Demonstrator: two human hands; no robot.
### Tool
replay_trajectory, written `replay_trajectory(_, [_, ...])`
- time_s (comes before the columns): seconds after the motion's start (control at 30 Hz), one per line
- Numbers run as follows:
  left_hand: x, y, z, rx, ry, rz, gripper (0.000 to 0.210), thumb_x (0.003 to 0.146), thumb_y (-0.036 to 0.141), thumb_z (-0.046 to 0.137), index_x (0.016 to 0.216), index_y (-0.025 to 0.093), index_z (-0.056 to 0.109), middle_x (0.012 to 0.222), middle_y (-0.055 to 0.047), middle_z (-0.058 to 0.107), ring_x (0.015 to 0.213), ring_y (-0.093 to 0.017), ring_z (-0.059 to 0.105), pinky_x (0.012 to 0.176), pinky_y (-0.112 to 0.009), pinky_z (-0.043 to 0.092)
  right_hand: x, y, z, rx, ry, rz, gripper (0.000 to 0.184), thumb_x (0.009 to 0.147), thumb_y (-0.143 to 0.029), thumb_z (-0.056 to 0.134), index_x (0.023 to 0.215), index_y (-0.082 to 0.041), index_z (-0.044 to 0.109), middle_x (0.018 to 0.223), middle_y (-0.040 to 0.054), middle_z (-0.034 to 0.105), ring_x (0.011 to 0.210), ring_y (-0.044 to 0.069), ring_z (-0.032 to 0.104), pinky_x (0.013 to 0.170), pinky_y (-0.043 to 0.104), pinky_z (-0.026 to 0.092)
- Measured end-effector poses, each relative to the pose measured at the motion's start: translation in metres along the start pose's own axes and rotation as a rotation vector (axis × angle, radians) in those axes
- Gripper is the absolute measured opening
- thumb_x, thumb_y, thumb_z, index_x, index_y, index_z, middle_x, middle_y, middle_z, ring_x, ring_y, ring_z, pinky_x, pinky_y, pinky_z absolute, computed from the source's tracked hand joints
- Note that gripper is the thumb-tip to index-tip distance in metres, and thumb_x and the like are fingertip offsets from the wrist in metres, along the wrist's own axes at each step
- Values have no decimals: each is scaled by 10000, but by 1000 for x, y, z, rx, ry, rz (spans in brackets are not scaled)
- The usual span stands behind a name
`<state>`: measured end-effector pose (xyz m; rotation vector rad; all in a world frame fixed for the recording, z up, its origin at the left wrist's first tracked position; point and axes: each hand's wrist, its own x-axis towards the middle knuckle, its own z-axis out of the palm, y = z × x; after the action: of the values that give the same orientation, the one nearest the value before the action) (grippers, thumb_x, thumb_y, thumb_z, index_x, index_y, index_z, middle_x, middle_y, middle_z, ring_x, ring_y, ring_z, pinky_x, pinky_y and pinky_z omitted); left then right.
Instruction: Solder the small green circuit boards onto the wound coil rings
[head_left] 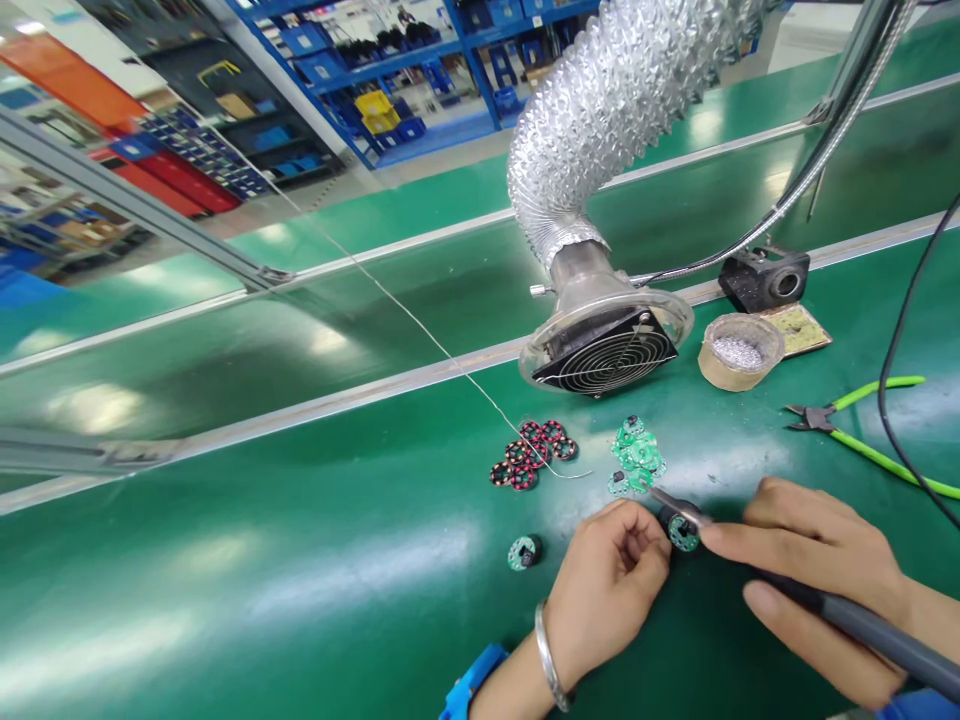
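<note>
My left hand (611, 580), a metal bangle on its wrist, has its fingers curled together against a small black round part with a green circuit board (683, 534) on its face. In my right hand (825, 560) is a soldering iron (862, 620) with a dark grey handle. Its metal tip passes over the upper edge of that part, pointing left. A similar round part with a board (524, 552) lies alone to the left. Beyond my hands are a cluster of red-and-black wound rings (532, 450) and a pile of small green circuit boards (637, 455).
A thin solder wire (450, 355) hangs down across the rings. Behind stands a fume extractor (607, 350) with a silver duct (592, 130). At right are a tub of metal shavings (739, 352), an iron holder (765, 278), green-handled cutters (821, 418) and a black cable (889, 380).
</note>
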<state>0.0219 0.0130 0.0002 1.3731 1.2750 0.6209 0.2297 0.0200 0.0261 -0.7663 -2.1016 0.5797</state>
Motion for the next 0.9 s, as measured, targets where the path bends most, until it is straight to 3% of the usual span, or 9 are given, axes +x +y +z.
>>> replay_trajectory(0.17, [0, 3, 1, -7, 18, -26, 99, 803, 158, 528, 708, 177, 551, 566, 32, 551, 463, -84, 491, 456, -192, 398, -1, -10, -1, 131, 107, 109, 212, 803, -156, 474, 973, -190, 596, 625, 21, 553, 483, 160, 473, 473, 314, 357])
replay_trajectory(0.33, [-1, 3, 1, -1, 22, -31, 93, 791, 148, 531, 705, 176, 550, 571, 33, 549, 468, -84, 495, 459, -191, 401, 4, -18, 6, 126, 184, 186, 154, 800, -152, 454, 858, -207, 585, 578, 10, 531, 462, 147, 419, 470, 303, 315])
replay_trajectory(0.4, [-1, 3, 1, -2, 21, -32, 92, 789, 145, 530, 704, 175, 550, 575, 32, 548, 470, -83, 494, 460, -191, 403, 5, -19, 7, 114, 205, 199, 156, 803, -149, 452, 852, -211, 587, 580, 12, 534, 463, 148, 425, 469, 303, 311])
replay_trajectory(0.57, [-1, 5, 1, -3, 28, -33, 90, 781, 131, 527, 707, 174, 554, 565, 33, 547, 469, -85, 498, 458, -189, 403, 3, -16, 4, 142, 116, 148, 186, 794, -131, 458, 905, -202, 589, 631, 27, 576, 478, 148, 471, 475, 306, 338])
replay_trajectory(0.73, [1, 5, 1, -10, 33, -33, 91, 773, 130, 538, 697, 177, 552, 564, 37, 535, 466, -85, 490, 454, -190, 400, 5, -18, 8, 142, 212, 205, 158, 787, -141, 456, 843, -209, 588, 592, 19, 554, 460, 148, 438, 472, 312, 313])
replay_trajectory(0.9, [0, 4, 1, -13, 29, -26, 90, 765, 125, 538, 693, 176, 554, 578, 32, 540, 471, -86, 494, 458, -193, 403, 4, -18, 8, 149, 162, 169, 186, 769, -121, 462, 874, -205, 590, 609, 19, 570, 460, 148, 448, 474, 307, 323])
